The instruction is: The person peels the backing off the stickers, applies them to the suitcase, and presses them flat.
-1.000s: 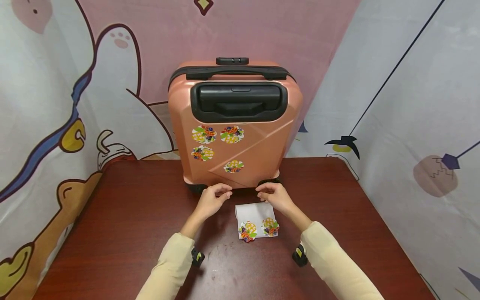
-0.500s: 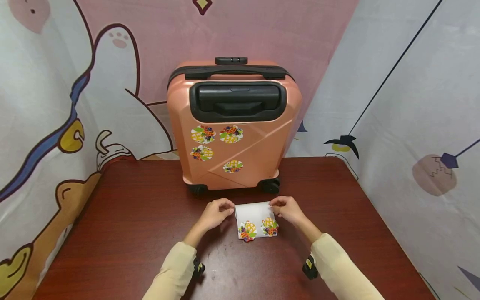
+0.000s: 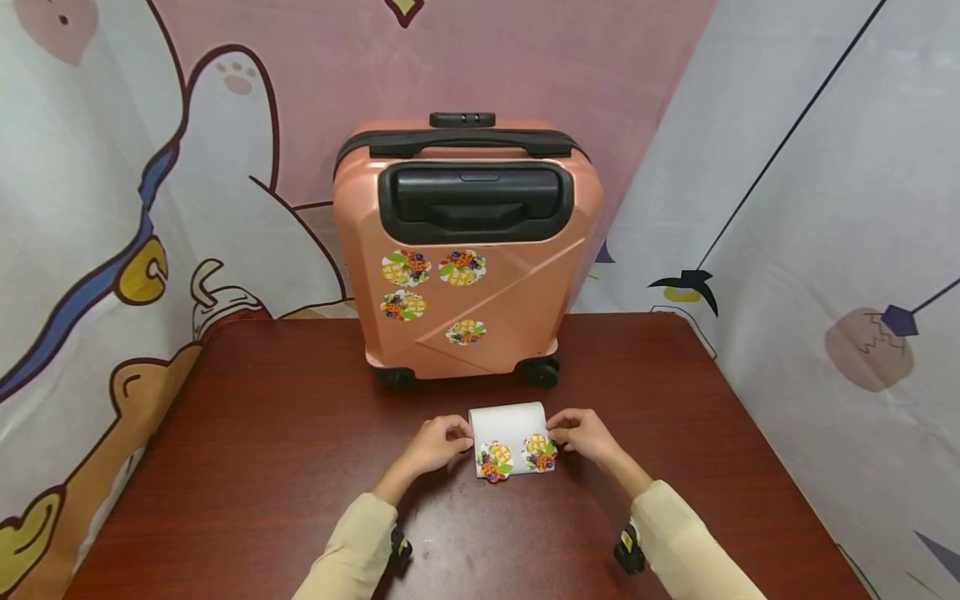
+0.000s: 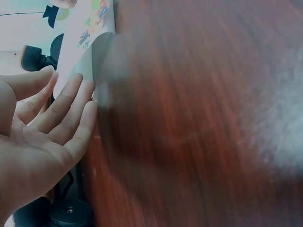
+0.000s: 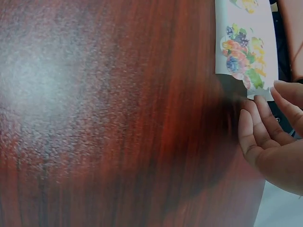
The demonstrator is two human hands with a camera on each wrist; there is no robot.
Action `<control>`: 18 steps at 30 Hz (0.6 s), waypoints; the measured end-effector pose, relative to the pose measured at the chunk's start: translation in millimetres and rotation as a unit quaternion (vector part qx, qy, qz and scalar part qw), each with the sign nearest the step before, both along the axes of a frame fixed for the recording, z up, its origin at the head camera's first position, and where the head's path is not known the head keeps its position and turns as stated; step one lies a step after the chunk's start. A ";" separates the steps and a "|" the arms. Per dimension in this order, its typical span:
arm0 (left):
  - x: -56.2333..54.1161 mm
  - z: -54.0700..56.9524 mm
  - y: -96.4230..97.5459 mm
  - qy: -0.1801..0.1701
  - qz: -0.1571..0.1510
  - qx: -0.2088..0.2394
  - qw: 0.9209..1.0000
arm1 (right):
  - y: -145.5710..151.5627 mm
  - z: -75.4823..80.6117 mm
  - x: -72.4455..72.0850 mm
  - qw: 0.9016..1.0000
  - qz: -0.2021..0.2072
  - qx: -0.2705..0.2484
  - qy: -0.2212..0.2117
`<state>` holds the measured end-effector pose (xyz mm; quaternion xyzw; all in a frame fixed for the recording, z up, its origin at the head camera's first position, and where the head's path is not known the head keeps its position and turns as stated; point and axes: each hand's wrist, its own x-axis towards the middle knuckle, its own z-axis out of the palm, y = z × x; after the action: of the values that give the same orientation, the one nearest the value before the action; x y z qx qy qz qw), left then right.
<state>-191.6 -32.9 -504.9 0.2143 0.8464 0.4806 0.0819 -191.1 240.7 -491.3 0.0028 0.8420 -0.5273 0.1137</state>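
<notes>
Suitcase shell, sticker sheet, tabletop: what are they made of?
Suitcase shell: likely hard plastic, satin pink; molded creases, soft highlights.
Sticker sheet: probably coated paper, smooth white; thin and curled over.
Tabletop: wood or wood-look laminate, semi-gloss; reddish-brown streaky grain, glare patch.

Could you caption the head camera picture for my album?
Left hand and right hand flank a white sheet with two stickers before a pink suitcase.

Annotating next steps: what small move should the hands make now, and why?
Perhaps the right hand should pinch the nearer fruit sticker: its edge juts past the white sheet, close to that hand, and the suitcase already carries four similar stickers.
</notes>
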 end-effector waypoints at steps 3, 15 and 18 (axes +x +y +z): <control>1.4 -1.0 2.3 0.000 -0.011 -0.002 1.000 | -0.4 -1.5 1.4 1.000 0.005 -0.008 -0.007; 2.9 -3.9 8.4 0.005 0.005 0.009 1.000 | -3.6 -1.1 3.1 1.000 0.020 -0.011 0.009; 1.8 -3.8 9.1 0.013 0.019 0.018 1.000 | -5.6 1.5 3.9 1.000 0.018 -0.014 0.015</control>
<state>-189.8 -23.8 -508.7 0.2062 0.8424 0.4945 0.0578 -187.2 235.1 -489.7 -0.0225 0.8364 -0.5365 0.1104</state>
